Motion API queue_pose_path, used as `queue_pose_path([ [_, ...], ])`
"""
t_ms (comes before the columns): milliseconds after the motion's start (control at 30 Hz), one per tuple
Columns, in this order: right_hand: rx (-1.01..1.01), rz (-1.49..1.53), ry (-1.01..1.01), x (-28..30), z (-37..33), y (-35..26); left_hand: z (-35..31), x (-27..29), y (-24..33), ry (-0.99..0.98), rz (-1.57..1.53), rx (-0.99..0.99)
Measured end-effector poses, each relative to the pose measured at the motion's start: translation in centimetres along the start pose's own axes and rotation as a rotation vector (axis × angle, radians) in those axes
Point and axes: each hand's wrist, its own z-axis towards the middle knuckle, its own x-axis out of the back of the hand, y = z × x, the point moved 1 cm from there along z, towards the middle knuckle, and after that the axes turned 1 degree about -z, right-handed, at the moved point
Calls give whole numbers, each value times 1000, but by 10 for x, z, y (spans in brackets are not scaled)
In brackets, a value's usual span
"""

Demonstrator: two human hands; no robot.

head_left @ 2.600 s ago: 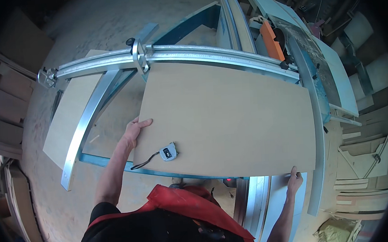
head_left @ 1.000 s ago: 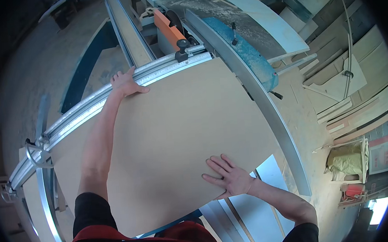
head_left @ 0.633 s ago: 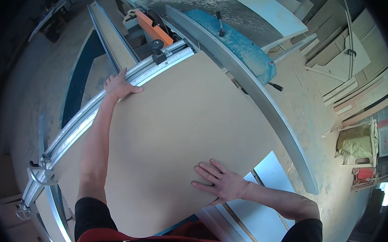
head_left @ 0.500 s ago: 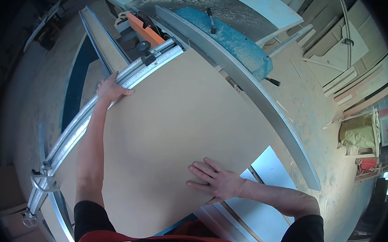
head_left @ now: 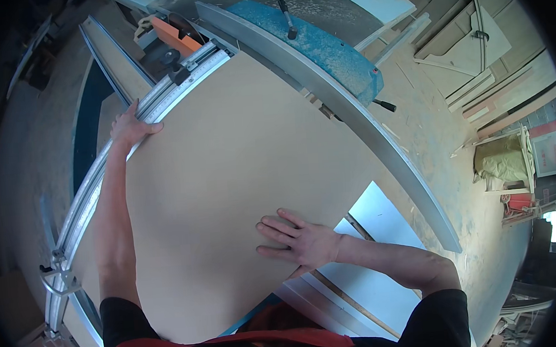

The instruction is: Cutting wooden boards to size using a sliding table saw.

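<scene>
A large tan sheet of board (head_left: 238, 150) lies across a panel saw's table in front of me. My left hand (head_left: 134, 127) reaches to the board's left edge. Its fingers curl over the silvery aluminium crosscut fence (head_left: 162, 91), and its thumb stretches onto the board. Near the board's lower right side my right hand (head_left: 303, 242) rests flat, fingers spread, holding nothing. Beside that wrist is a white panel surface (head_left: 384, 221) with dark slots. Beyond the far edge stand an orange blade-side piece (head_left: 175, 35) and a black flip stop (head_left: 175, 64) on the fence.
A long grey rip fence (head_left: 350, 97) curves along the right of the board. Behind it sits a blue dusty housing (head_left: 321, 48) with black-handled levers. Boards (head_left: 496, 68) lean at the far right, near a frame holding a yellowish sack (head_left: 501, 158). Scraps litter the floor.
The view has shifted, so the board, fence and both hands sit further left and higher in the picture. My left hand keeps its hold, and my right hand stays flat.
</scene>
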Motion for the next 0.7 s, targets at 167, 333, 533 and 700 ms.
queue_pose_path([
  [167,-6,53,33,0,18,14,31,2,-12,13,-9,-29],
  [333,-21,53,32,11,42,30,66,14,-18,7,23,-70],
  [533,-28,22,34,25,73,55,96,33,-16,69,44,-65],
  [700,-8,10,25,15,61,62,84,20,-18,111,45,-66],
])
